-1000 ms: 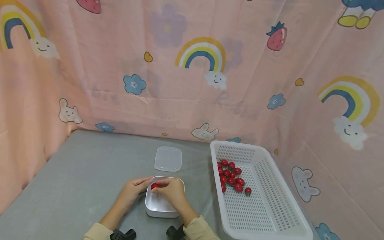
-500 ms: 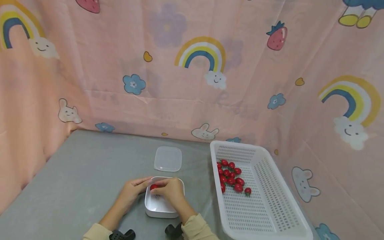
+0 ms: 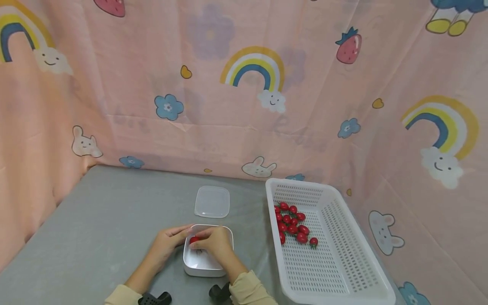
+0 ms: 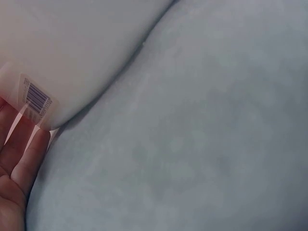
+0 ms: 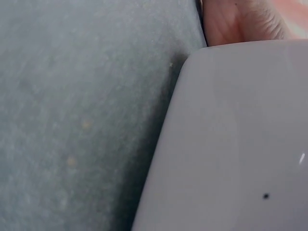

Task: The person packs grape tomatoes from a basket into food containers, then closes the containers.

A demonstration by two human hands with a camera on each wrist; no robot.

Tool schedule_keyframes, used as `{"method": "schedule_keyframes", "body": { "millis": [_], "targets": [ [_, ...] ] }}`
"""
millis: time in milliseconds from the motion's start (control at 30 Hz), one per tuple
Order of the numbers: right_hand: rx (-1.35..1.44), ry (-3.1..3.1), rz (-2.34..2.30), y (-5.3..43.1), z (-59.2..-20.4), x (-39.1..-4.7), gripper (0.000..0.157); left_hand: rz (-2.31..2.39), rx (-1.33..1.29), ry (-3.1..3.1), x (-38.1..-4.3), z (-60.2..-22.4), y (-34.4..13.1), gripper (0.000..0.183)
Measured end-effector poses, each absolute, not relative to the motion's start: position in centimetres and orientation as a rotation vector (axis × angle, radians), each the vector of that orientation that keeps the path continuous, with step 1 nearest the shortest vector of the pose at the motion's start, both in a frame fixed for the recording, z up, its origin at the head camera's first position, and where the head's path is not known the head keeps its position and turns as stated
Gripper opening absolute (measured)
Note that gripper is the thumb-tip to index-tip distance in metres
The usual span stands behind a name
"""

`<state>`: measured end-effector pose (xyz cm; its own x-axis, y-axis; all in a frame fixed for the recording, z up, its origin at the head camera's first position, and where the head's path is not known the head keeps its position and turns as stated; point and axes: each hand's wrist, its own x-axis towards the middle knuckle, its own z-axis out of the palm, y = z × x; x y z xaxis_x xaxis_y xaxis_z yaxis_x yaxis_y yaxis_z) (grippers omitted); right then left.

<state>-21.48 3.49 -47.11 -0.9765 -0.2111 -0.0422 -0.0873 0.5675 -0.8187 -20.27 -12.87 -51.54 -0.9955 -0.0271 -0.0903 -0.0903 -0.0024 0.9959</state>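
In the head view a white square container (image 3: 203,271) stands on the table at the front centre. My right hand (image 3: 219,245) reaches inside it and pinches a red cherry tomato (image 3: 193,239) near the left wall. Fingers partly cover the tomato. My left hand (image 3: 164,243) rests against the container's back left corner. In the left wrist view its straight fingers (image 4: 30,161) touch the wall, over a barcode label (image 4: 37,99). The container (image 5: 231,120) fills much of the right wrist view, with part of a hand behind its rim.
A white perforated basket (image 3: 341,262) at the right holds several cherry tomatoes (image 3: 292,229) along its left side. Behind the container lies a translucent square lid (image 3: 212,202) on the grey table (image 3: 114,228). A pink printed curtain (image 3: 213,140) hangs at the back and sides.
My right hand has shifted slightly left and down with the cherry tomato, which sits a little lower in the container. The left hand keeps its place.
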Motion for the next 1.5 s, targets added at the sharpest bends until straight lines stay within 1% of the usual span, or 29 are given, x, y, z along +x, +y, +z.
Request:
{"method": "schedule_keyframes", "body": {
  "millis": [467,733,967,1167,1333,1500],
  "targets": [
    [-0.248,2.648,-1.394,3.4,-47.0,-21.4,0.027,2.19,-0.178,2.175,-20.3,-51.5,-12.8,0.035],
    [-0.242,2.635,-1.416,3.4,-47.1,-21.4,0.028,2.223,-0.124,2.145,-20.3,-51.4,-12.9,0.036],
    [-0.209,2.663,-1.412,3.4,-47.2,-21.5,0.024,2.243,-0.114,2.131,-20.3,-51.5,-12.9,0.036],
    [-0.154,2.584,-1.548,3.7,-47.2,-21.6,0.022,2.234,-0.139,2.139,-20.4,-51.7,-12.8,0.035],
    [-0.129,2.495,-1.604,4.1,-46.6,-21.6,0.024,2.216,-0.147,2.151,-20.5,-51.9,-12.7,0.035],
    [-0.185,2.398,-1.712,4.7,-45.3,-21.5,0.028,2.222,-0.163,2.148,-20.5,-51.8,-12.7,0.035]
  ]
}}
